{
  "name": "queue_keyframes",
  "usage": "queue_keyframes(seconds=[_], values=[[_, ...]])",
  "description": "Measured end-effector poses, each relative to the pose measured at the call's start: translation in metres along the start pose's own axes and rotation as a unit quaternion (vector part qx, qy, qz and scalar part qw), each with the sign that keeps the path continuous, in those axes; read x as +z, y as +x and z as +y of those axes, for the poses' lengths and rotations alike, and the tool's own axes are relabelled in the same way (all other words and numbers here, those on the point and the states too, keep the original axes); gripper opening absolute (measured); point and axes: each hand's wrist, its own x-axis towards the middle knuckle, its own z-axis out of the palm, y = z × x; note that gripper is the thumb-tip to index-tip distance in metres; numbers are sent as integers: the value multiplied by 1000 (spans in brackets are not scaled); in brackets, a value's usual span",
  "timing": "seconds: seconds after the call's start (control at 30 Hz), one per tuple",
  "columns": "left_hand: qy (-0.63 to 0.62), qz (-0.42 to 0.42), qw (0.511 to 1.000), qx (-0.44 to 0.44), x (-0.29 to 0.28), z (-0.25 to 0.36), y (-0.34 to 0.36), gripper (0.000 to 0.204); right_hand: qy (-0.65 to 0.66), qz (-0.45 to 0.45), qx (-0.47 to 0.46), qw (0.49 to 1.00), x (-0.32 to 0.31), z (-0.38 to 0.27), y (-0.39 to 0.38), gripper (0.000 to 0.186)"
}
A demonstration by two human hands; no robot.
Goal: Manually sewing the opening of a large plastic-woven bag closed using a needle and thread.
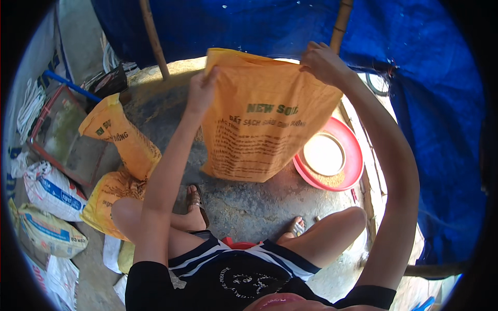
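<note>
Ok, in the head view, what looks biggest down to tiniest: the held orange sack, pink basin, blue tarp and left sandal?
1. Blue tarp
2. Held orange sack
3. Pink basin
4. Left sandal

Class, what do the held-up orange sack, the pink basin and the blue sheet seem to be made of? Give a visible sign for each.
Orange sack: probably woven plastic, dull; it creases like thin sheeting, though no weave shows clearly.
Pink basin: likely smooth plastic, judging by its even colour and rounded rim.
Blue sheet: probably plastic tarpaulin, slightly shiny; wrinkles catch light.
</note>
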Motion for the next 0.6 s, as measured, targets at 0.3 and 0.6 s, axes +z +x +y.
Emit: queue_keyframes(seconds=[0.3,0.6], values=[[-92,-43,993,-69,-37,-58,0,27,113,-49,62,990,45,-43,2,15],[-82,-80,990,-87,-69,-74,36,26,644,8,293,706,14,-12,-110,82]])
